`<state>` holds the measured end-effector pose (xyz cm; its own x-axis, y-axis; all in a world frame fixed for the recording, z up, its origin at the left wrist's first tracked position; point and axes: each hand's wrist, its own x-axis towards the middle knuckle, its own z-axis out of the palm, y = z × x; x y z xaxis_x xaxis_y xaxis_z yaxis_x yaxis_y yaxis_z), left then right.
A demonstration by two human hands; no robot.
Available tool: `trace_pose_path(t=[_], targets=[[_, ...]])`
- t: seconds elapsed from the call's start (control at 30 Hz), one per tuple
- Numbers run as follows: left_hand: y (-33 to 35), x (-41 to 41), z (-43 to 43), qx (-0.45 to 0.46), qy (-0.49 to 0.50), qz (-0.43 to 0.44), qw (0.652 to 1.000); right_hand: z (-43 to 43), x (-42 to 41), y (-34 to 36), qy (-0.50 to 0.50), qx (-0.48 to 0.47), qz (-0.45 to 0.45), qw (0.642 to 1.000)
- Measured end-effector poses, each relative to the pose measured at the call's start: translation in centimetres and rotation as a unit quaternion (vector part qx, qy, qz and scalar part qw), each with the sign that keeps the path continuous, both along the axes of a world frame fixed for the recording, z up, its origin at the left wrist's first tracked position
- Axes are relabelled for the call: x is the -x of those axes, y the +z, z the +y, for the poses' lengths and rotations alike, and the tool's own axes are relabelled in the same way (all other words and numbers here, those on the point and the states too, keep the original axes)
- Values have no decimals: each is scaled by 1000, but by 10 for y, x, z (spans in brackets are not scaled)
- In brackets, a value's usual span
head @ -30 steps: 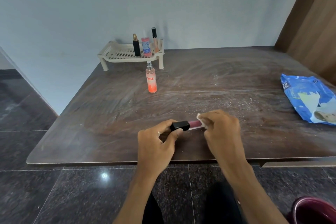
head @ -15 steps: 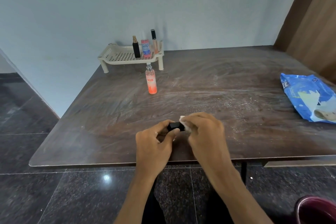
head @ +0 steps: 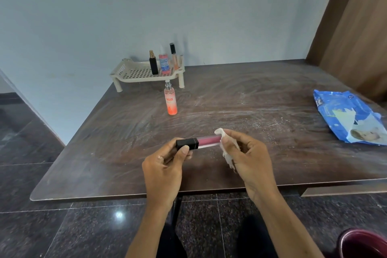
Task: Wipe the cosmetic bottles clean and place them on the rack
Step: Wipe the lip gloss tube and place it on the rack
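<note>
My left hand [head: 165, 165] grips the black cap end of a pink lip gloss tube [head: 206, 141], held level over the near part of the table. A crumpled white wipe [head: 227, 148] is pinched in my right hand [head: 248, 155] and wraps the tube's right tip. An orange spray bottle [head: 171, 101] stands upright on the table in front of the cream rack [head: 134, 73]. On the rack's right side stand a black bottle [head: 153, 65], a pink bottle with a blue label [head: 164, 65] and a slim gloss tube [head: 173, 56].
A blue wet-wipe pack [head: 347, 117] lies at the table's right edge. The dark wooden table [head: 104, 153] shows white streaks and crumbs. A maroon round object [head: 364, 243] sits on the floor at the bottom right. A wooden panel [head: 356, 27] rises at the far right.
My right hand has slid the wipe rightwards along the tube from the cap to its tip, uncovering the pink body. My left hand keeps its hold on the cap.
</note>
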<state>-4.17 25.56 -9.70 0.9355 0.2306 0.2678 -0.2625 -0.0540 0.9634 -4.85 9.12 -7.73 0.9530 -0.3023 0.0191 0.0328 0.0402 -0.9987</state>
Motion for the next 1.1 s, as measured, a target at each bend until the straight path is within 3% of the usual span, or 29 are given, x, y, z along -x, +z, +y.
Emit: trace_pose_path(t=[0.37,0.63,0.87,0.97,1.03,1.1], targets=[[0,2,3,24,-15,-25,999,15,1,-3,-116,64,-50,990],[-1,3,2,1,-16,-21,1000,4,-3,-3,-37,-9,-4,999],[-6,-2,3,1,7,-20,1000,8,3,-2,-79,70,-25,994],[-5,-3,3,6,19,-14,1000,3,8,4,-36,-83,19,996],[-4,-3,2,8,15,-10,1000,-5,10,9,11,-224,52,973],[-3,-3,3,0,0,-9,1000,-15,12,11,49,-296,68,952]])
